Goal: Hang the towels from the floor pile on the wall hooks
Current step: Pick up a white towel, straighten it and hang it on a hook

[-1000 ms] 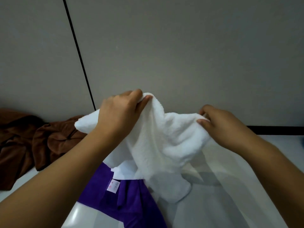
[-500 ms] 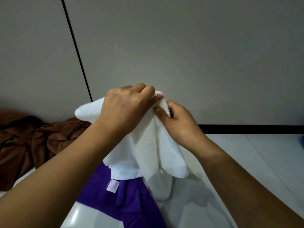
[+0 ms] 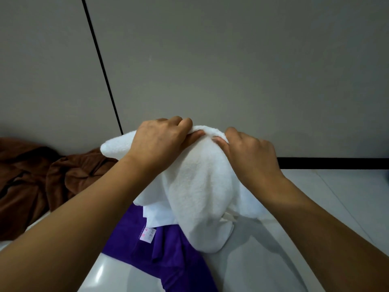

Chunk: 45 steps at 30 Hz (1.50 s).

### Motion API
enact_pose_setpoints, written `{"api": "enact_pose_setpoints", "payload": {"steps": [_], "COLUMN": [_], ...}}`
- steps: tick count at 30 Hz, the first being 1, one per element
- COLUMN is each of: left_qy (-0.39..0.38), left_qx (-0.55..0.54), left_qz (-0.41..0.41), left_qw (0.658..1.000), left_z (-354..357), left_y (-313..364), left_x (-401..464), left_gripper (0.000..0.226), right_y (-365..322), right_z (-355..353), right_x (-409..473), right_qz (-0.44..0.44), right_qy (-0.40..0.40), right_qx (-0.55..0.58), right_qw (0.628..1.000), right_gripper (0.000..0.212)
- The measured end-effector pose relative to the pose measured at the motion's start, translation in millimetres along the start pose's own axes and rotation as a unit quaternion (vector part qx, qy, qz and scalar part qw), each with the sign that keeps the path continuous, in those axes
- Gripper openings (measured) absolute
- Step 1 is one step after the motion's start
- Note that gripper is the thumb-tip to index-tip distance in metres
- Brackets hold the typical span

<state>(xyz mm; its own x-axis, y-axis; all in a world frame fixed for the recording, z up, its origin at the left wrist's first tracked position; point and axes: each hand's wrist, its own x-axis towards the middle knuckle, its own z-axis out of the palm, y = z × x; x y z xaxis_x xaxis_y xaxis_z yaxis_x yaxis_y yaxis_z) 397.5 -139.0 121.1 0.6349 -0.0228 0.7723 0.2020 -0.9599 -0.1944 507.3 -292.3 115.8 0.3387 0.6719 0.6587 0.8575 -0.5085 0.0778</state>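
A purple towel (image 3: 168, 247) lies on the pale floor (image 3: 315, 228) nearest the camera, a small tag on it. Above it, a white towel (image 3: 195, 190) is held up off the pile, both hands pinching its top edge close together: the left hand (image 3: 162, 142) and the right hand (image 3: 250, 152) each have their grip clamped on the cloth, fingers curled. The step appears to be finding an edge to hang. Next, it likely calls for lifting toward the wall hooks, which are out of view. A brown towel (image 3: 42, 175) lies heaped against the grey wall (image 3: 231, 60).
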Motion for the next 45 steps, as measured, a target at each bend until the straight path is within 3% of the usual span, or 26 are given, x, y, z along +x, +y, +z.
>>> {"api": "enact_pose_setpoints", "payload": {"steps": [2,4,6,8,10,13,15,17,19,22,24,27,29,31,32,40,43,45], "left_qy": [-0.017,-0.029,-0.036,-0.035,-0.03,-0.031,-0.035,-0.057,-0.082,-0.13,-0.155,-0.17,-0.154,-0.14,-0.138,-0.146,-0.12,-0.107], "left_qx": [-0.003,-0.003,-0.002,0.001,0.005,-0.009,-0.007,-0.014,-0.025,-0.028,-0.03,-0.048,-0.069,-0.087,-0.093,-0.085,-0.057,-0.033], "left_qz": [0.001,0.006,0.01,0.001,-0.006,-0.01,-0.012,-0.005,0.042,0.04,0.017,-0.008,-0.033,-0.028,-0.018,-0.008,0.017,0.043], "left_qw": [1.0,1.0,0.999,0.999,1.0,0.999,0.999,0.998,0.995,0.99,0.987,0.984,0.985,0.986,0.986,0.986,0.991,0.993], "left_z": [4.5,10.7,17.7,25.2,33.1,49.9,64.1,76.1,83.4,86.8,80.3,57.4,38.0,14.4,0.1,-161.9,-239.9,-291.0], "left_y": [-1.0,-0.8,-0.1,0.1,-0.5,-4.3,-12.3,-25.3,-33.3,-35.0,-34.5,-35.3,-36.2,-36.8,-38.3,-60.6,-72.2,-78.5], "left_x": [-6.8,-12.7,-16.3,-16.8,-15.1,-16.0,-21.5,-29.6,-36.6,-40.3,-30.2,8.6,41.3,80.5,100.9,282.7,370.8,423.7], "left_gripper": [0.044,0.043,0.042,0.04,0.038,0.034,0.034,0.036,0.041,0.042,0.042,0.042,0.041,0.041,0.042,0.042,0.041,0.041], "right_y": [5.2,4.3,-0.8,-7.4,-17.7,-22.7,-18.7,-7.4,3.0,15.5,21.3,31.8,35.1,36.7,39.7,79.1,90.3,94.3], "right_z": [6.6,14.4,23.6,35.6,41.1,58.8,67.6,81.4,89.6,97.9,85.6,44.5,15.8,-24.0,-45.4,-256.5,-348.5,-407.5], "right_x": [-2.2,-7.5,-8.8,-4.0,3.7,8.5,0.9,-6.9,-13.5,-10.8,4.6,36.2,56.4,74.5,84.2,235.8,304.5,338.0], "right_qz": [-0.056,-0.057,0.024,0.159,0.263,0.292,0.222,0.083,-0.026,-0.108,-0.14,-0.107,0.007,0.137,0.157,0.001,0.01,0.014], "right_qy": [0.008,-0.045,-0.132,-0.182,-0.174,-0.148,-0.162,-0.14,-0.113,-0.089,-0.123,-0.211,-0.251,-0.279,-0.28,-0.32,-0.329,-0.284], "right_qx": [-0.021,-0.008,0.066,0.205,0.301,0.291,0.181,0.042,-0.06,-0.032,-0.034,0.024,0.13,0.219,0.237,0.117,0.096,0.104], "right_qw": [0.998,0.997,0.989,0.948,0.9,0.899,0.944,0.986,0.991,0.99,0.982,0.971,0.959,0.925,0.917,0.94,0.939,0.953], "right_gripper": [0.036,0.017,0.015,0.011,0.011,0.015,0.02,0.032,0.042,0.041,0.038,0.035,0.038,0.039,0.038,0.034,0.03,0.034]}}
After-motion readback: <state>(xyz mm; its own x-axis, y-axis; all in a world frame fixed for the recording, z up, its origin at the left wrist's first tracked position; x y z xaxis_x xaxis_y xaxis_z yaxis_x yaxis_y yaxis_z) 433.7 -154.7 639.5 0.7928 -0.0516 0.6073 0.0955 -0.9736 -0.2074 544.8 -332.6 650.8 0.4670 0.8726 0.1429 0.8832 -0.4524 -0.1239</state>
